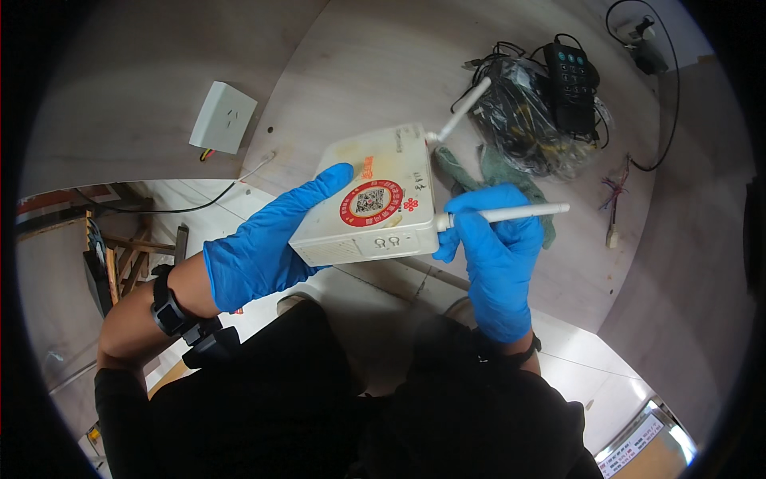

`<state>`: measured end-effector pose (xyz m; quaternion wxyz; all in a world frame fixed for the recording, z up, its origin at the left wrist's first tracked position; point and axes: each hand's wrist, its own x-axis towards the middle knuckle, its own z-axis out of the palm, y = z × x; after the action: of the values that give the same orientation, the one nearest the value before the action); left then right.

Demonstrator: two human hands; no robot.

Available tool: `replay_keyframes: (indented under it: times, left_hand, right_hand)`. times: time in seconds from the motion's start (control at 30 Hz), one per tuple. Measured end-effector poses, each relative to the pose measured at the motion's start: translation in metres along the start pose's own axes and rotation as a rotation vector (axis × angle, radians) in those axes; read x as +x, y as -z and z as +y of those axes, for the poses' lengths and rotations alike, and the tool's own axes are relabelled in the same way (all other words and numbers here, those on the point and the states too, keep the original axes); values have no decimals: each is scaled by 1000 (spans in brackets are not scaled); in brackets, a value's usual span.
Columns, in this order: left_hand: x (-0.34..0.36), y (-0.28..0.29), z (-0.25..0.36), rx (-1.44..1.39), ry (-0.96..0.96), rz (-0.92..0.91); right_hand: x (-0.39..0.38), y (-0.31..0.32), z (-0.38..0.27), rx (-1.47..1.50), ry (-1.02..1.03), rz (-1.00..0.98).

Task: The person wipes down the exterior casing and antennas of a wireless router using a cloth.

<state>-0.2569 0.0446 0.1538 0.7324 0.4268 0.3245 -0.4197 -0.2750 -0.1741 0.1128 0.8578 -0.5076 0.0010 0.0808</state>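
A white, yellowed router [319, 222] is held up in front of me, its flat face with a round red-and-white code sticker [369, 201] turned toward me. My left hand [271, 239], in a blue glove, grips the router's left side, thumb on the face and fingers beneath. Two white antennas stick out from its right edge. The upper antenna [467, 109] slants up and right, untouched. Around the base of the lower antenna [523, 212], which points right, the gloved fingers of my right hand [496, 247] are closed.
Behind the router lies a grey-green cloth [523, 176] beside a clear plastic bag [527, 120] of cables. A black remote-like keypad [572, 88] rests on the bag. A white socket box [223, 117] sits at the far left, near a cable end [263, 162]. Frayed wires [614, 199] hang at the right.
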Motion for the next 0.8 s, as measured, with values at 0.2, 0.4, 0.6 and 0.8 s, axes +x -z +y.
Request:
replay_keyframes:
  times: [0.2,0.4,0.6,0.8]
  left_hand:
    - [2,-7,-6,10,-333,144]
    - [-2,-6,-9,198,-570,174]
    - [-4,-11,-3,-60,-237,152]
    - [-3,0,0,-45,14,107]
  right_hand:
    - [1,-1,8,4,-120,78]
    - [0,0,14,28,-136,52]
    - [-3,-6,4,10,-17,-18]
    - [-5,-2,-1,-88,29,-76]
